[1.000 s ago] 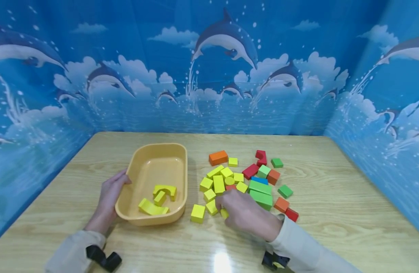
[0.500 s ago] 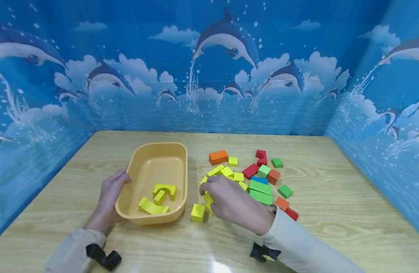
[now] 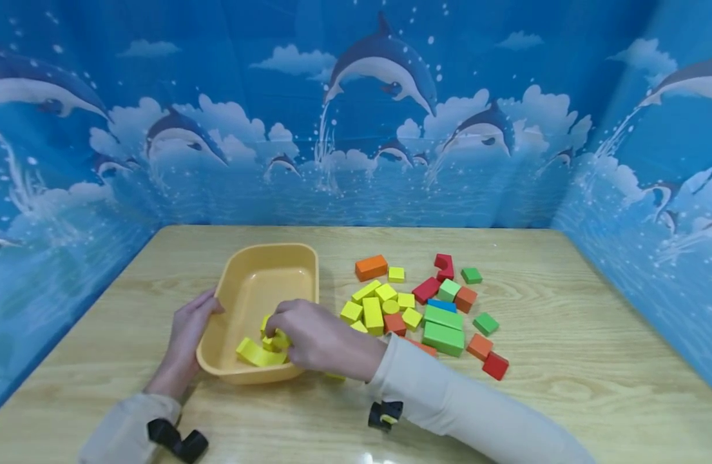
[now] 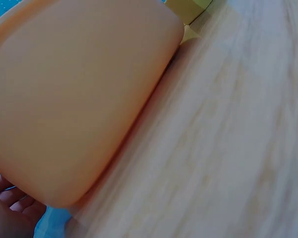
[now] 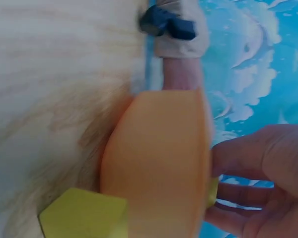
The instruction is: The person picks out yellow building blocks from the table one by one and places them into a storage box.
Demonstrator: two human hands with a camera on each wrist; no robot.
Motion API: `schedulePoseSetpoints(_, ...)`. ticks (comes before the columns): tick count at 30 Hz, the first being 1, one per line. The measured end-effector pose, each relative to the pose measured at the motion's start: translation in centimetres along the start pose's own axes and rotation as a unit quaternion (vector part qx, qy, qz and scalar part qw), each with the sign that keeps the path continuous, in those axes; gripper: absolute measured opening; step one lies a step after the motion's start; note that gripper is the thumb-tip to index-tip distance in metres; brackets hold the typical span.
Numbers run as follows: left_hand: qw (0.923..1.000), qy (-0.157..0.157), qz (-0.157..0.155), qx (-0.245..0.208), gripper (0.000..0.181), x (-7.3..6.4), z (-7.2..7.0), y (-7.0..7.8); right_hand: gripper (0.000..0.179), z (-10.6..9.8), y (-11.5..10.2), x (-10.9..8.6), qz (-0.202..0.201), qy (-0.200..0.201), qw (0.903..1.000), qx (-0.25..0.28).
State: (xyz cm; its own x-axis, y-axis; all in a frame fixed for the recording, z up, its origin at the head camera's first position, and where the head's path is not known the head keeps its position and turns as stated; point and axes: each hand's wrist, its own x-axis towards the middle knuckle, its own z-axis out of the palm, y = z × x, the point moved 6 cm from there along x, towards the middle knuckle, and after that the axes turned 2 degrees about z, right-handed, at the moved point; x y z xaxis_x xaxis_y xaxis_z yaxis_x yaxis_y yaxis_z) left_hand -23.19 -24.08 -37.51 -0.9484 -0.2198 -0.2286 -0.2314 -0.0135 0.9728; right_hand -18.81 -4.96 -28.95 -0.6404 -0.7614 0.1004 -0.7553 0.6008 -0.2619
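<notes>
A tan plastic bin (image 3: pixel 257 258) sits on the left of the table. My left hand (image 3: pixel 190 328) grips its left side, thumb over the rim. Inside lie several yellow blocks, among them a curved one (image 3: pixel 257 353). Over the bin's near right corner, my right hand (image 3: pixel 315 335) pinches a small yellow block (image 3: pixel 281 340), largely covered by the fingers. In the right wrist view this yellow block (image 5: pixel 212 192) shows just past the bin's rim, between thumb and fingers. A yellow cube (image 5: pixel 84 213) stands on the table beside the bin's outer wall.
Right of the bin is a loose group of yellow blocks (image 3: pixel 372 316). Green blocks (image 3: pixel 443 338), red blocks (image 3: pixel 495 365), orange blocks (image 3: pixel 370 267) and a blue block (image 3: pixel 441 305) lie around it. My right forearm hides part of the group. A dolphin-print curtain (image 3: pixel 356 180) backs the table.
My right hand has moved left from the pile to over the bin, carrying a yellow block. An orange block now shows where the hand was. The left hand and bin have stayed put.
</notes>
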Motion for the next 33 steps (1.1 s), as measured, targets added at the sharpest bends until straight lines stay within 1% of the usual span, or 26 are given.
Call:
schedulePoseSetpoints(3,1.0,0.006,-0.001,-0.002,0.065,0.0,0.0,-0.1,0.042,0.7,0.4,0.9,-0.005,-0.015,0.9999,-0.004)
schedulePoseSetpoints(7,0.9999,0.006,0.005,-0.009,0.065,-0.1,0.1,0.0,0.038,1.4,1.1,1.5,-0.002,-0.029,0.9995,-0.01)
schedulePoseSetpoints(11,0.9999,0.006,0.006,-0.011,0.064,0.0,0.3,0.1,0.038,1.6,1.9,1.5,0.018,-0.031,0.9994,-0.001)
schedulePoseSetpoints(13,0.9999,0.004,0.005,-0.01,0.064,0.0,0.4,0.1,0.037,1.3,2.4,1.3,0.032,-0.026,0.9991,0.015)
schedulePoseSetpoints(16,0.9999,-0.001,0.005,-0.012,0.063,0.1,0.4,0.0,0.034,0.6,3.0,0.8,0.035,-0.007,0.9987,0.037)
schedulePoseSetpoints(18,0.9999,-0.002,0.006,-0.013,0.063,0.2,0.4,0.0,0.031,-0.1,3.4,0.3,0.028,0.013,0.9982,0.051)
schedulePoseSetpoints(23,0.9999,0.002,0.006,-0.014,0.063,0.1,0.2,0.0,0.024,-2.0,4.2,-1.4,-0.01,0.081,0.9943,0.068)
schedulePoseSetpoints(26,0.9999,0.003,0.004,-0.01,0.064,0.1,0.1,-0.1,0.023,-3.2,5.2,-2.7,-0.014,0.118,0.9899,0.077)
schedulePoseSetpoints(29,1.0,0.002,0.004,-0.008,0.065,0.0,0.0,-0.1,0.025,-4.1,6.8,-4.0,0.013,0.129,0.9885,0.079)
schedulePoseSetpoints(33,0.9999,-0.001,0.007,-0.013,0.065,0.0,-0.1,0.0,0.027,-4.5,10.0,-5.5,0.081,0.114,0.9879,0.069)
